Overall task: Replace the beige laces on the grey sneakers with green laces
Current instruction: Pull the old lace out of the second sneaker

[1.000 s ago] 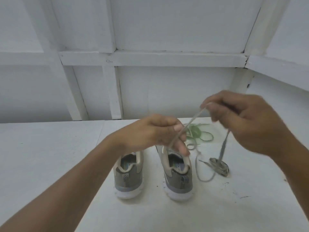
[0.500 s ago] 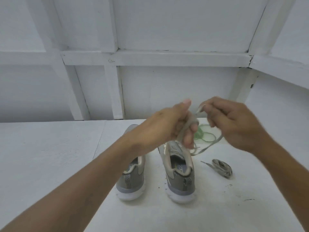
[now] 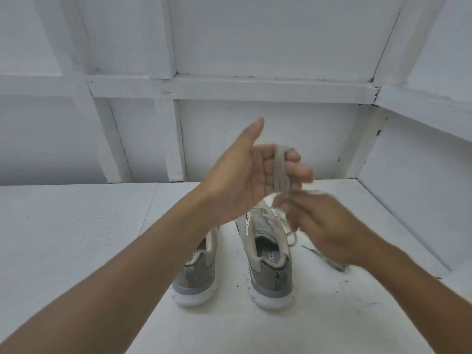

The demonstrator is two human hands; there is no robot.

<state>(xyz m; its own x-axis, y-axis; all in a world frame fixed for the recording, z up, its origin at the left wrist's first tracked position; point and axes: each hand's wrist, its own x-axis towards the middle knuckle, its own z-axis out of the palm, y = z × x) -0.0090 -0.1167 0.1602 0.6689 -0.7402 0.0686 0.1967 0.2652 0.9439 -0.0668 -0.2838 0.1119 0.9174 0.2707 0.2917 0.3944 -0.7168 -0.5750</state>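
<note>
While the left hand (image 3: 245, 180) is raised above the bench (image 3: 76, 238) with its palm turned toward the camera and its thumb pointed up, a beige lace (image 3: 279, 172) is held wound in several turns round its curled fingers. The turns are laid up and down across the fingers.

Just below, the right hand (image 3: 324, 223) is seen blurred, knuckles up, with its fingertips closed on the loose run of the lace where it leaves the coil. A thin loop of the same lace is seen hanging beneath that hand, just beside the collar of the right sneaker (image 3: 268, 264).

Under the hands the two grey sneakers are stood upright, side by side but apart, near the middle of the bench. Their long axes are set from the near edge toward the back edge, heels to the near edge and toes pointed at the back wall (image 3: 255, 136). The front of the left sneaker (image 3: 199, 274) is covered by the left forearm, and the toe of the right sneaker by the hands.

Toward the bench's right edge a second beige lace (image 3: 334, 264) is laid flat, largely hidden by the right wrist.
</note>
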